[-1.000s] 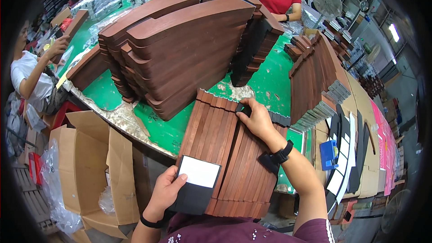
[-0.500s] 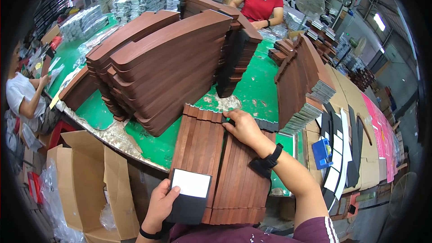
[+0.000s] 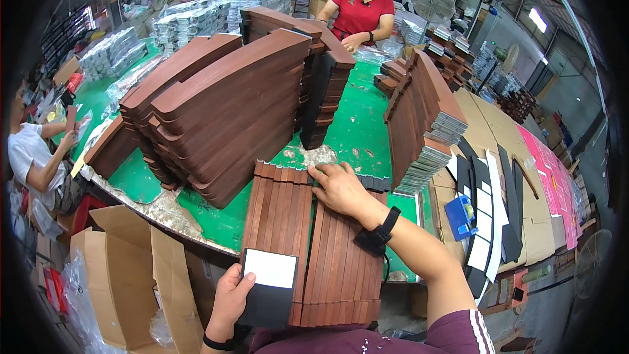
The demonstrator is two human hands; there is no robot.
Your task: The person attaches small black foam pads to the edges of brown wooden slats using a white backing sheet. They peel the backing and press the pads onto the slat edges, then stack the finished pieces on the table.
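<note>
Two side-by-side rows of reddish-brown, wood-look slats (image 3: 278, 213) lie packed together in front of me, a dark gap between them. My left hand (image 3: 230, 295) grips the left edge of a black sheet (image 3: 267, 301), its thumb on top. A white rectangular label (image 3: 270, 269) covers the sheet's upper part, and the sheet overlaps the near end of the left row. My right hand (image 3: 342, 190) is at the far end of the slats by the gap, fingers bent over the ends. Its fingertips are partly hidden. A black band is on each wrist.
Tall stacks of curved brown panels (image 3: 229, 111) stand on the green table (image 3: 357, 108); another stack (image 3: 426, 118) is at right. Beyond it lie a blue tape dispenser (image 3: 461, 216) and black-and-white strips (image 3: 483, 223). An open cardboard box (image 3: 124, 275) sits lower left. Two people work nearby.
The view has shifted slightly, so the table's contents appear farther left and lower. Both my hands keep their places on the sheet and the slats. The person at left has raised their hands.
</note>
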